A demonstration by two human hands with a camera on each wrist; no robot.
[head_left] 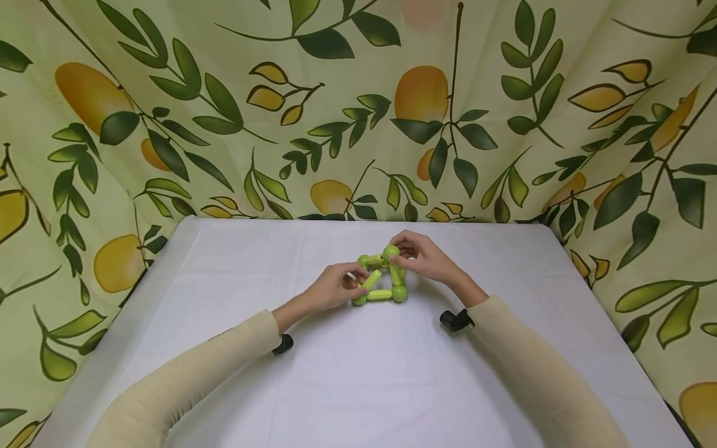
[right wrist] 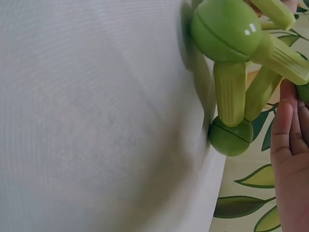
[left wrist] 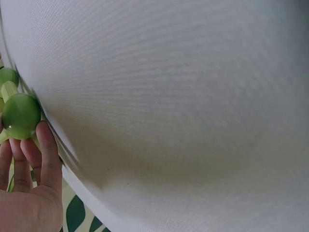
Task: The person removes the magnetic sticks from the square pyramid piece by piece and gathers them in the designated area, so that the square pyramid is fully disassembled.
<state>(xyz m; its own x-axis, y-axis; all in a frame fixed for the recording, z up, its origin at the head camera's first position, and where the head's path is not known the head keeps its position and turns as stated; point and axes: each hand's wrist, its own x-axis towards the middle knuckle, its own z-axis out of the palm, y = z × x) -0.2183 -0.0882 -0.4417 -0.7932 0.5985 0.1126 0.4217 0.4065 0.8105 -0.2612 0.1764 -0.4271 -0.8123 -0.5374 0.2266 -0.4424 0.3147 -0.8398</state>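
Rod [head_left: 372, 279]: slants up-right from left hand [head_left: 338, 288], free end apart from upper ball [head_left: 391, 252]
Left hand: nearer, grips rod's lower end
Right hand [head_left: 428, 258]: pinches upper ball

left hand [left wrist: 36, 200] grips 1 green ball [left wrist: 21, 116]

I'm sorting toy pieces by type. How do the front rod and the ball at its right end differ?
The front rod is long and straight; the right-end ball is round. The front rod is paler yellow-green, the right-end ball deeper green. The front rod is thinner than the right-end ball. Both are greenish.
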